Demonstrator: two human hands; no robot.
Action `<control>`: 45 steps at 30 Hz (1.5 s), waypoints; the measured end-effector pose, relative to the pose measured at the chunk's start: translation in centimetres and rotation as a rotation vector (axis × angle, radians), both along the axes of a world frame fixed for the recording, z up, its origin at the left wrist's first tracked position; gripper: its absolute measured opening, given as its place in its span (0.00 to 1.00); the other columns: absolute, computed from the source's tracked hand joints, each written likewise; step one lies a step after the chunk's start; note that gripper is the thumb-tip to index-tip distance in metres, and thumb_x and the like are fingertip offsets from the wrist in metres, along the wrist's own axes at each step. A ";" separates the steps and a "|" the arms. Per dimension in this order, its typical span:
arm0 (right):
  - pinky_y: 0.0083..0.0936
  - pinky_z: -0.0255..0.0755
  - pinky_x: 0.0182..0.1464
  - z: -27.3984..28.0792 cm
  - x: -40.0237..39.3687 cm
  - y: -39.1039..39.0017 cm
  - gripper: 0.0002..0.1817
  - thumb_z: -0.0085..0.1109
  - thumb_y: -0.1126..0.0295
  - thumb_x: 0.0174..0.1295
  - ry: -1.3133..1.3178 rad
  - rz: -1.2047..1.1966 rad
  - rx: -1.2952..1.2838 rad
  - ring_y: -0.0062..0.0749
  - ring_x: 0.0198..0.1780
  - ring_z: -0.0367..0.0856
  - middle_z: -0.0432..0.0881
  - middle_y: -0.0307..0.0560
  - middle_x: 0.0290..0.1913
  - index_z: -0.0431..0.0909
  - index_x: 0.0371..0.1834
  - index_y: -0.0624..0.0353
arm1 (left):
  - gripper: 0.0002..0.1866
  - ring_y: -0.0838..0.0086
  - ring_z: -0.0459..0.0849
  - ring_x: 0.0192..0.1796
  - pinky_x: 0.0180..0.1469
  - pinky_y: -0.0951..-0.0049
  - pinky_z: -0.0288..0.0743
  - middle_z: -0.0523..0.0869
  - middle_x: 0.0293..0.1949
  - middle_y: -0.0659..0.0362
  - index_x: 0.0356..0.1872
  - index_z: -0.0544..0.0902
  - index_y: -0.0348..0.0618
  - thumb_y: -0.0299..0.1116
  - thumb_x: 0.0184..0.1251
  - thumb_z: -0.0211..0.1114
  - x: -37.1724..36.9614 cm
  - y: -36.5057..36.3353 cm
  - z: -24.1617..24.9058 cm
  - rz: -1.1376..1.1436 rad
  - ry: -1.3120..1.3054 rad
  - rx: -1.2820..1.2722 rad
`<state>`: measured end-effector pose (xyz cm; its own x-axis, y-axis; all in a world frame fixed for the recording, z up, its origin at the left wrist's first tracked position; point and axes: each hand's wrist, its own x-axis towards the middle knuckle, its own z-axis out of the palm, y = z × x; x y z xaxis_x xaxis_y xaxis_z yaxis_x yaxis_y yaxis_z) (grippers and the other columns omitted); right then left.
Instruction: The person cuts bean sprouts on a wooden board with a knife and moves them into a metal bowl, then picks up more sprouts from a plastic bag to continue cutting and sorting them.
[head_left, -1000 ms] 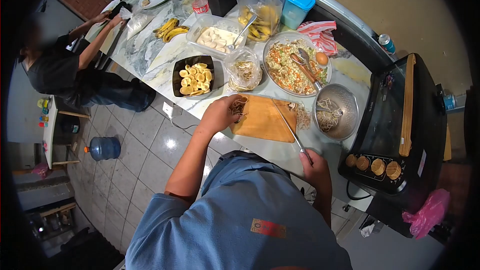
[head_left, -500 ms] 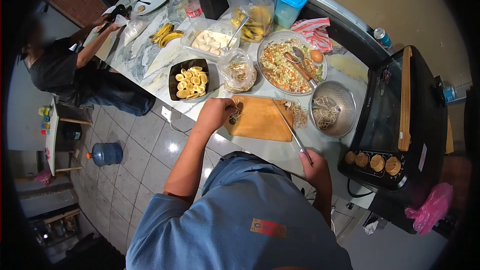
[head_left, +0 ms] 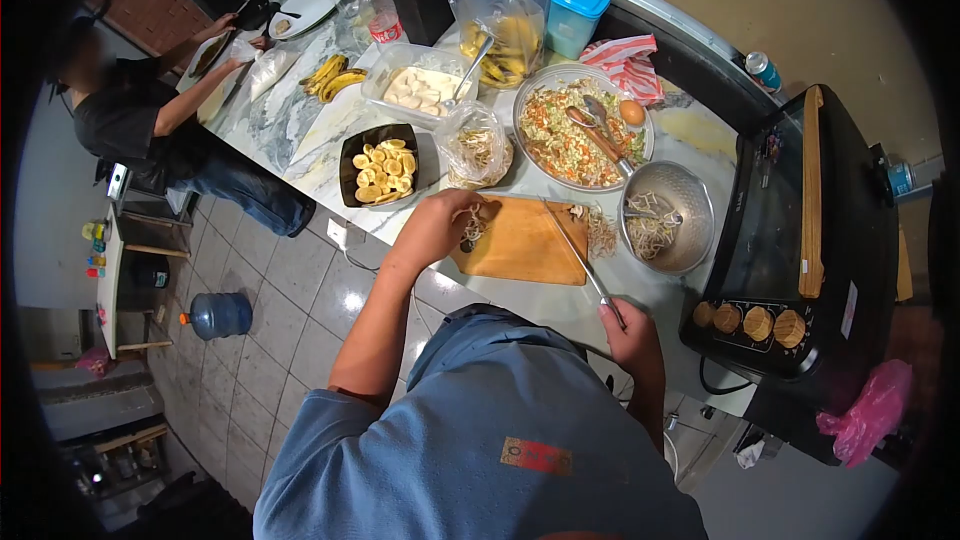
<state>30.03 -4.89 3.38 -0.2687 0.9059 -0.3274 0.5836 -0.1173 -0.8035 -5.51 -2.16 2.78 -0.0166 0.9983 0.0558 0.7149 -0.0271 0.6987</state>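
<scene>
My left hand (head_left: 432, 228) is closed at the left edge of the wooden cutting board (head_left: 530, 252), pinching a small clump of bean sprouts (head_left: 474, 230). In my right hand (head_left: 632, 328) is the handle of a knife (head_left: 583, 266), its blade lying slantwise over the right part of the board. A loose heap of sprouts (head_left: 601, 233) rests beside the board's right edge. More sprouts sit in a hammered metal pan (head_left: 697, 198) to the right. Behind the board stands a clear plastic bag (head_left: 476, 143) with sprouts inside.
A large tray (head_left: 519, 130) holds chopped vegetables, an egg (head_left: 631, 112) and a wooden-handled utensil. Banana slices fill a black bowl (head_left: 345, 162); a tub of white batter (head_left: 432, 80) stands behind. A black oven (head_left: 770, 230) borders the right. At far left, another person (head_left: 125, 120) works along the counter.
My left hand stays at the board's left edge with the sprouts, its fingers slightly shifted. The knife keeps its place. The other person's hands have moved apart, and the view has shifted slightly.
</scene>
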 end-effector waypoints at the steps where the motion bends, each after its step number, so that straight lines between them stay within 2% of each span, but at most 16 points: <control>1: 0.34 0.66 0.31 0.1 0.0 0.0 0.14 0.57 0.61 0.72 0.005 -0.011 0.007 0.40 0.24 0.70 0.74 0.56 0.24 0.78 0.38 0.64 | 0.11 0.58 0.89 0.44 0.48 0.63 0.81 0.90 0.43 0.50 0.47 0.88 0.41 0.25 0.64 0.68 0.0 0.4 0.2 0.017 -0.012 0.019; 4: 0.33 0.67 0.32 0.1 0.3 0.2 0.14 0.57 0.62 0.72 -0.013 -0.003 -0.009 0.42 0.24 0.71 0.75 0.57 0.25 0.79 0.39 0.64 | 0.07 0.58 0.89 0.39 0.42 0.64 0.81 0.90 0.37 0.51 0.42 0.89 0.43 0.25 0.64 0.69 -0.3 2.2 2.0 0.054 0.069 -0.049; 5: 0.33 0.67 0.32 0.1 0.4 -0.1 0.14 0.57 0.62 0.72 -0.015 -0.004 -0.006 0.42 0.24 0.71 0.75 0.57 0.25 0.79 0.39 0.64 | 0.06 0.59 0.89 0.34 0.37 0.63 0.81 0.90 0.33 0.53 0.40 0.91 0.45 0.30 0.65 0.70 -0.8 3.0 1.3 0.066 0.124 0.156; 11: 0.32 0.67 0.31 -0.4 0.7 0.1 0.13 0.58 0.63 0.72 0.035 -0.027 0.076 0.36 0.24 0.71 0.74 0.54 0.24 0.80 0.39 0.64 | 0.07 0.59 0.87 0.37 0.45 0.58 0.79 0.90 0.33 0.52 0.35 0.90 0.45 0.35 0.61 0.70 -1.5 9.3 2.5 0.061 0.497 0.328; 13: 0.32 0.68 0.31 -0.2 0.7 0.0 0.13 0.59 0.63 0.71 0.033 -0.047 0.017 0.32 0.24 0.70 0.74 0.53 0.23 0.80 0.40 0.64 | 0.06 0.56 0.86 0.38 0.50 0.53 0.76 0.90 0.35 0.53 0.32 0.90 0.48 0.36 0.57 0.71 -1.7 10.7 1.9 -0.015 0.762 0.223; 14: 0.32 0.68 0.31 -0.2 0.8 0.0 0.13 0.59 0.63 0.71 0.033 -0.047 0.022 0.32 0.24 0.70 0.74 0.53 0.23 0.80 0.40 0.64 | 0.07 0.55 0.88 0.41 0.53 0.54 0.76 0.91 0.36 0.55 0.33 0.90 0.50 0.38 0.54 0.71 -2.0 12.1 0.7 -0.042 0.914 0.055; 18: 0.32 0.68 0.31 -0.5 0.9 0.0 0.13 0.60 0.62 0.71 0.021 -0.047 0.033 0.33 0.24 0.71 0.75 0.53 0.23 0.81 0.41 0.63 | 0.11 0.56 0.89 0.46 0.56 0.56 0.76 0.91 0.39 0.54 0.37 0.90 0.51 0.40 0.55 0.69 -1.2 13.3 0.6 -0.059 0.904 -0.137; 20: 0.32 0.69 0.32 -0.5 0.7 0.4 0.13 0.60 0.62 0.71 0.018 -0.035 0.042 0.34 0.24 0.72 0.75 0.54 0.23 0.81 0.41 0.63 | 0.14 0.58 0.87 0.56 0.63 0.59 0.72 0.91 0.47 0.52 0.43 0.89 0.47 0.40 0.59 0.68 -0.8 13.3 1.4 -0.076 0.808 -0.333; 22: 0.23 0.62 0.27 -0.6 0.5 0.4 0.13 0.56 0.65 0.75 0.068 -0.003 0.090 0.15 0.23 0.66 0.68 0.32 0.20 0.76 0.33 0.61 | 0.15 0.58 0.88 0.55 0.63 0.58 0.73 0.90 0.49 0.52 0.45 0.89 0.47 0.41 0.60 0.67 -0.1 13.1 2.1 -0.091 0.840 -0.350; 23: 0.23 0.62 0.27 -0.6 0.5 0.6 0.13 0.56 0.65 0.75 0.068 0.000 0.095 0.15 0.23 0.66 0.68 0.32 0.20 0.76 0.33 0.61 | 0.16 0.59 0.88 0.54 0.62 0.58 0.73 0.90 0.51 0.52 0.46 0.89 0.47 0.41 0.60 0.67 -0.1 13.2 2.3 -0.105 0.873 -0.368; 25: 0.34 0.71 0.34 -0.6 0.6 0.9 0.13 0.60 0.62 0.71 -0.014 0.015 0.033 0.41 0.26 0.76 0.79 0.56 0.26 0.82 0.44 0.62 | 0.15 0.59 0.89 0.52 0.59 0.56 0.75 0.91 0.48 0.52 0.45 0.89 0.50 0.40 0.58 0.66 -0.4 13.6 0.3 -0.062 0.879 -0.291; 27: 0.34 0.72 0.34 -0.5 0.3 0.9 0.13 0.60 0.62 0.71 -0.014 0.006 0.040 0.41 0.26 0.76 0.79 0.56 0.26 0.82 0.45 0.62 | 0.15 0.59 0.90 0.50 0.56 0.55 0.78 0.91 0.45 0.53 0.44 0.89 0.52 0.39 0.55 0.66 -0.6 14.0 -0.4 -0.020 0.884 -0.214; 30: 0.33 0.72 0.35 -0.6 0.4 0.8 0.13 0.60 0.62 0.71 -0.015 0.002 0.056 0.41 0.27 0.78 0.80 0.56 0.27 0.83 0.47 0.62 | 0.14 0.61 0.89 0.54 0.61 0.57 0.74 0.90 0.51 0.52 0.45 0.89 0.48 0.39 0.60 0.66 -0.3 13.8 0.4 -0.058 0.851 -0.354; 32: 0.33 0.73 0.35 -0.5 0.4 0.7 0.14 0.60 0.62 0.71 -0.017 0.007 0.065 0.41 0.27 0.78 0.80 0.56 0.28 0.83 0.48 0.62 | 0.14 0.60 0.90 0.51 0.58 0.57 0.76 0.90 0.47 0.51 0.44 0.89 0.47 0.38 0.58 0.66 -0.3 13.4 0.5 -0.050 0.787 -0.243; 40: 0.33 0.68 0.31 -0.7 0.7 0.0 0.13 0.59 0.62 0.72 0.016 0.001 0.019 0.35 0.24 0.70 0.75 0.53 0.23 0.80 0.39 0.63 | 0.15 0.56 0.90 0.47 0.51 0.55 0.81 0.90 0.42 0.49 0.42 0.88 0.44 0.39 0.57 0.67 -0.4 13.0 0.2 -0.039 0.704 -0.197; 45: 0.33 0.67 0.31 -0.3 0.8 -0.1 0.14 0.59 0.62 0.72 0.016 0.002 0.016 0.35 0.24 0.70 0.75 0.53 0.23 0.80 0.39 0.63 | 0.15 0.54 0.89 0.48 0.50 0.56 0.83 0.90 0.42 0.47 0.42 0.88 0.43 0.39 0.57 0.66 -0.4 12.9 -0.8 0.055 0.598 -0.152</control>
